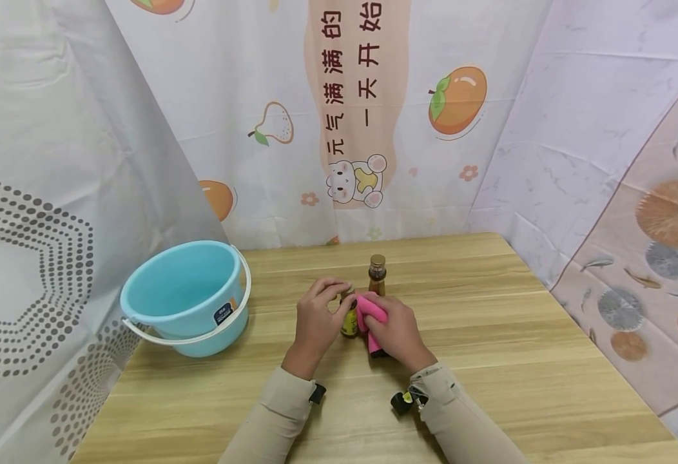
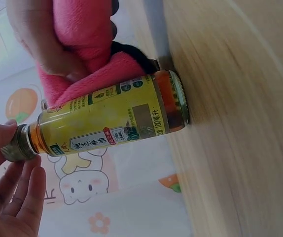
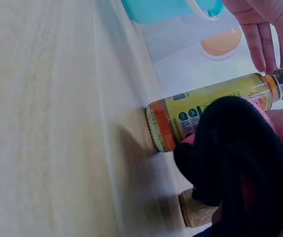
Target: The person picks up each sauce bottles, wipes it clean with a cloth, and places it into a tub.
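Observation:
A small glass bottle with a yellow label (image 2: 102, 116) and amber contents stands upright on the table. My left hand (image 1: 318, 320) pinches its cap between thumb and fingers, as the left wrist view shows. Bunched in my right hand (image 1: 397, 330) is a pink cloth (image 1: 372, 310) with a black side (image 3: 230, 143), pressed against or very close to the bottle's side. Behind the right hand stands a second bottle (image 1: 377, 270) with a gold cap; its lower part is hidden in the head view.
A light blue bucket (image 1: 185, 322) with a white handle stands at the table's left. The wooden table (image 1: 490, 335) reaches back to a printed curtain (image 1: 246, 77), with more sheets hanging at both sides. Black straps with small devices (image 1: 405, 401) sit at the wrists.

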Demonstrator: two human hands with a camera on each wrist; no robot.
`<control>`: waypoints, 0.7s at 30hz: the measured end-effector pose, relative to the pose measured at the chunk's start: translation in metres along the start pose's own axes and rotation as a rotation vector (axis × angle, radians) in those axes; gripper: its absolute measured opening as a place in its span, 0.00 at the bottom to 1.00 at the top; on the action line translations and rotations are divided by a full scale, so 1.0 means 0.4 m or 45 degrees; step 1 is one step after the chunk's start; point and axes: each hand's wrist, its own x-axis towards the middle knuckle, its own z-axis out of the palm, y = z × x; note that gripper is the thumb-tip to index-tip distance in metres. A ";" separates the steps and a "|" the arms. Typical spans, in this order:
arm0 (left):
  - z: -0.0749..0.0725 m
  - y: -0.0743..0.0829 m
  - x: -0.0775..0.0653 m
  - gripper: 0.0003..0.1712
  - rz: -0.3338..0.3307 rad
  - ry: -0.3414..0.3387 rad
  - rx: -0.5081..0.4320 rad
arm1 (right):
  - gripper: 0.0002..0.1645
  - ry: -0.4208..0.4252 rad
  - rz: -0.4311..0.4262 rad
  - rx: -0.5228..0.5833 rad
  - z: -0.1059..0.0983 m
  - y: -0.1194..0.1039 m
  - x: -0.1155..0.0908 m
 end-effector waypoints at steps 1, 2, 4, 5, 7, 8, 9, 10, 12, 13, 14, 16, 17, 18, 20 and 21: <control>0.000 0.001 0.000 0.13 0.003 0.001 -0.001 | 0.23 0.013 -0.012 0.009 -0.001 -0.001 0.000; -0.001 0.001 0.000 0.13 0.008 0.004 -0.002 | 0.24 0.028 -0.025 0.019 -0.002 -0.001 0.001; -0.001 0.003 0.002 0.13 0.016 0.008 -0.007 | 0.25 0.056 -0.050 0.039 -0.003 -0.002 0.002; -0.001 0.003 0.002 0.13 0.021 0.010 -0.011 | 0.26 0.071 -0.059 0.050 -0.004 -0.003 0.003; -0.002 0.004 0.003 0.13 0.027 0.008 -0.021 | 0.26 0.103 -0.078 0.079 -0.006 -0.006 0.004; -0.002 0.005 0.004 0.12 0.028 0.006 -0.028 | 0.26 0.122 -0.089 0.096 -0.008 -0.008 0.004; -0.002 0.004 0.005 0.12 0.030 0.005 -0.033 | 0.26 0.142 -0.101 0.111 -0.009 -0.009 0.005; -0.001 0.004 0.005 0.12 0.030 0.003 -0.036 | 0.25 0.161 -0.114 0.127 -0.011 -0.011 0.005; -0.001 0.003 0.005 0.11 0.029 -0.003 -0.040 | 0.25 0.194 -0.141 0.156 -0.014 -0.016 0.005; 0.000 0.003 0.005 0.11 0.029 -0.006 -0.041 | 0.26 0.207 -0.152 0.170 -0.016 -0.019 0.004; 0.000 0.003 0.005 0.11 0.031 -0.009 -0.043 | 0.26 0.218 -0.157 0.183 -0.017 -0.021 0.004; 0.000 0.003 0.005 0.11 0.034 -0.016 -0.044 | 0.26 0.228 -0.163 0.202 -0.019 -0.024 0.002; 0.000 0.003 0.005 0.11 0.037 -0.019 -0.044 | 0.26 0.231 -0.161 0.208 -0.020 -0.025 0.002; 0.001 0.003 0.005 0.11 0.039 -0.021 -0.043 | 0.27 0.231 -0.158 0.214 -0.020 -0.026 0.002; 0.002 0.003 0.005 0.11 0.040 -0.027 -0.038 | 0.26 0.223 -0.145 0.221 -0.020 -0.025 0.001; 0.002 0.003 0.005 0.11 0.037 -0.029 -0.034 | 0.26 0.216 -0.139 0.226 -0.019 -0.024 0.002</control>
